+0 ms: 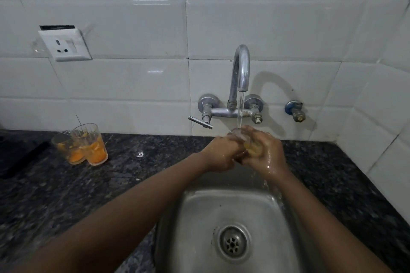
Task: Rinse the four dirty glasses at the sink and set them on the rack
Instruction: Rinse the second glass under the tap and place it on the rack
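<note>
Both hands, the left hand [221, 153] and the right hand [265, 152], wrap their fingers [255, 134] around a glass [240, 137] under the running tap [240, 68], above the sink [199, 217]. Left of the tap, two dirty glasses [86, 143] stand touching on the table [133, 173].

**Sink, tap and glasses**

A glass [238, 134] is sitting between the left hand [221, 153] and right hand [265, 153], under the tap [240, 68] and above the sink [233, 206]. Two glasses [82, 144] are standing touching on the counter [133, 173], well left.
</note>
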Available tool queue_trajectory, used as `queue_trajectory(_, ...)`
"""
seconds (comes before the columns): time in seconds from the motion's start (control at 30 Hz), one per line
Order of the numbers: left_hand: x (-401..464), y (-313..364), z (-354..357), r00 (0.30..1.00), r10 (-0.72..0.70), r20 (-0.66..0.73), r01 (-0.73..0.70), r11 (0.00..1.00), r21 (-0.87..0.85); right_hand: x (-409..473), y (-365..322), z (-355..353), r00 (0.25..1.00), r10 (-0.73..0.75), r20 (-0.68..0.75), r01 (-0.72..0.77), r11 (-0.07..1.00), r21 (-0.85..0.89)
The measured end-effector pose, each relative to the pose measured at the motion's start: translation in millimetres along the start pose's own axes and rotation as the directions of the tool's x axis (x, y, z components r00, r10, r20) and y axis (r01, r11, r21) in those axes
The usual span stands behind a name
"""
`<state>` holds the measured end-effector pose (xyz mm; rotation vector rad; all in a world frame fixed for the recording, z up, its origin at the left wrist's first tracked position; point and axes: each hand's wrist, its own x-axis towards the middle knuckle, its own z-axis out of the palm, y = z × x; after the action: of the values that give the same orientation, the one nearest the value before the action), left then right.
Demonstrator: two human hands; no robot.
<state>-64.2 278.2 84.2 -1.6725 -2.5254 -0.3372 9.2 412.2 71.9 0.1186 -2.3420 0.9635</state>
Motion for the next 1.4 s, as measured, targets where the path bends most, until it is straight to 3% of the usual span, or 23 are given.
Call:
queue_trajectory(0.07,-2.4,9.1,-11.5,0.978,-0.183,0.106,0.211,0.827,-0.522,-0.1,0.6,3.1,0.998,0.062,0.003,-0.062,0.995,0.076)
queue_trajectory(0.17,-11.4,9.1,-12.8,0.950,-0.296,0.095,0.246,0.529,-0.812,-6.3,-0.7,11.3,0.993,0.103,0.061,-0.106,0.993,0.046)
queue_trajectory(0.23,-18.1,14.3,-5.5,0.934,-0.358,0.006,0.224,0.570,-0.791,-8.6,-3.2,18.1,0.992,0.098,0.075,-0.099,0.995,0.004)
queue_trajectory(0.37,-17.3,15.5,10.0,0.847,-0.380,-0.372,0.156,0.847,-0.508,-10.3,-5.4,29.6,0.983,0.152,0.102,-0.154,0.988,0.011)
queue_trajectory(0.47,-3.3,11.4,7.5,0.788,-0.471,-0.396,0.206,0.807,-0.553,-14.9,-7.9,35.1,0.969,0.169,0.183,-0.190,0.976,0.103)
queue_trajectory(0.6,14.1,9.4,6.3,0.768,-0.590,-0.248,0.357,0.716,-0.600,-15.2,-7.8,29.9,0.892,0.245,0.380,-0.331,0.926,0.180)
queue_trajectory(0.67,13.1,4.0,10.9,0.743,-0.651,-0.156,0.342,0.569,-0.748,-20.0,5.5,21.4,0.808,0.281,0.518,-0.523,0.748,0.409)
queue_trajectory(0.73,9.8,1.8,13.8,0.739,-0.674,-0.012,0.261,0.301,-0.917,-27.5,11.3,13.2,0.676,0.243,0.695,-0.735,0.280,0.617)
queue_trajectory(0.77,8.6,2.2,14.5,0.746,-0.665,0.030,0.212,0.195,-0.958,-31.3,12.3,10.6,0.657,0.194,0.729,-0.753,0.113,0.648)
queue_trajectory(0.8,9.0,3.3,13.7,0.745,-0.665,0.046,0.192,0.149,-0.970,-33.3,10.7,8.4,0.656,0.188,0.731,-0.750,0.060,0.659)
queue_trajectory(0.83,12.1,2.3,14.5,0.728,-0.684,0.043,0.211,0.165,-0.964,-32.7,7.1,8.6,0.659,0.237,0.714,-0.747,0.097,0.658)
queue_trajectory(0.9,22.7,0.6,15.9,0.670,-0.741,0.032,0.372,0.298,-0.879,-28.3,-8.1,13.7,0.671,0.455,0.586,-0.741,0.443,0.505)
queue_trajectory(0.97,31.1,1.0,18.6,0.605,-0.796,0.030,0.595,0.426,-0.681,-25.4,-19.5,27.2,0.783,0.519,0.343,-0.526,0.847,-0.080)
queue_trajectory(1.03,34.7,1.8,18.6,0.577,-0.816,-0.036,0.642,0.481,-0.597,-28.8,-20.8,36.8,0.878,0.437,0.197,-0.345,0.862,-0.371)
queue_trajectory(1.07,35.0,1.8,17.7,0.581,-0.811,-0.065,0.630,0.499,-0.595,-29.6,-19.6,35.7,0.881,0.417,0.224,-0.338,0.885,-0.321)
queue_trajectory(1.13,30.4,2.3,15.7,0.577,-0.814,-0.073,0.545,0.450,-0.708,-27.0,-7.0,25.8,0.830,0.403,0.387,-0.462,0.884,0.070)
queue_trajectory(1.2,22.1,5.4,15.9,0.571,-0.821,0.014,0.365,0.239,-0.900,-28.5,1.1,15.5,0.708,0.390,0.588,-0.701,0.490,0.519)
queue_trajectory(1.23,19.3,7.0,16.5,0.582,-0.812,0.039,0.304,0.173,-0.937,-30.3,4.2,12.9,0.663,0.362,0.656,-0.748,0.283,0.600)
queue_trajectory(1.27,19.3,6.7,18.1,0.593,-0.804,0.043,0.304,0.174,-0.937,-30.7,4.1,12.7,0.634,0.374,0.677,-0.770,0.224,0.597)
queue_trajectory(1.3,21.7,5.4,19.1,0.594,-0.802,0.055,0.366,0.209,-0.907,-31.6,-1.2,14.7,0.617,0.440,0.652,-0.785,0.291,0.547)
queue_trajectory(1.33,25.2,4.6,19.4,0.595,-0.800,0.079,0.462,0.260,-0.848,-32.4,-9.5,18.1,0.624,0.522,0.582,-0.778,0.485,0.399)
queue_trajectory(1.37,27.5,4.8,19.7,0.598,-0.794,0.108,0.579,0.335,-0.743,-32.8,-16.4,24.9,0.660,0.585,0.471,-0.692,0.717,0.080)
queue_trajectory(1.4,28.8,6.6,20.5,0.599,-0.791,0.121,0.666,0.408,-0.624,-35.5,-26.3,31.7,0.727,0.589,0.353,-0.513,0.808,-0.291)
